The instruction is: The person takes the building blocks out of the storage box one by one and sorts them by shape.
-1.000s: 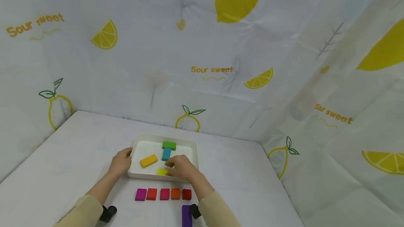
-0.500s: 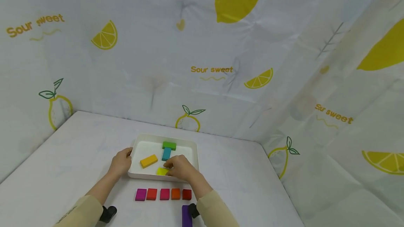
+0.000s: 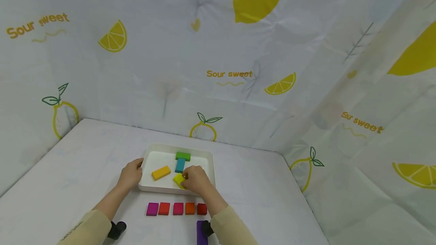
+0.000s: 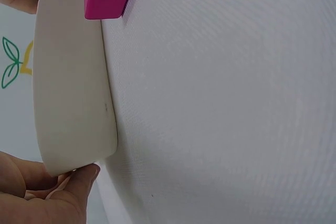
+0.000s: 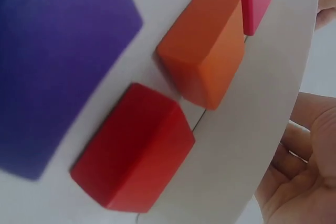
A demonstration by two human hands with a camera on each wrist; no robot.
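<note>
A shallow white tray (image 3: 160, 189) stands on the table. My left hand (image 3: 130, 174) holds its left side, and the left wrist view shows thumb and fingers (image 4: 79, 184) at the tray's corner. Inside the tray, my right hand (image 3: 196, 180) pinches a yellow block (image 3: 178, 179), partly covered by the fingers. An orange-yellow block (image 3: 161, 172) lies to the left of it. Farther back, a blue block (image 3: 180, 165) touches a green block (image 3: 183, 156). In the right wrist view the tray wall hides the right fingertips.
In front of the tray runs a row of blocks: purple-magenta (image 3: 152, 209), red (image 3: 164, 208), pink (image 3: 178, 208), orange (image 3: 190, 208) and dark red (image 3: 202, 209). A long purple block (image 3: 201, 233) lies nearer, by the right sleeve. A lemon-print curtain (image 3: 153, 67) hangs behind the table.
My right hand has shifted the yellow block slightly away from the tray's front wall and turned it to a slant. The left hand stays at the tray's left side.
</note>
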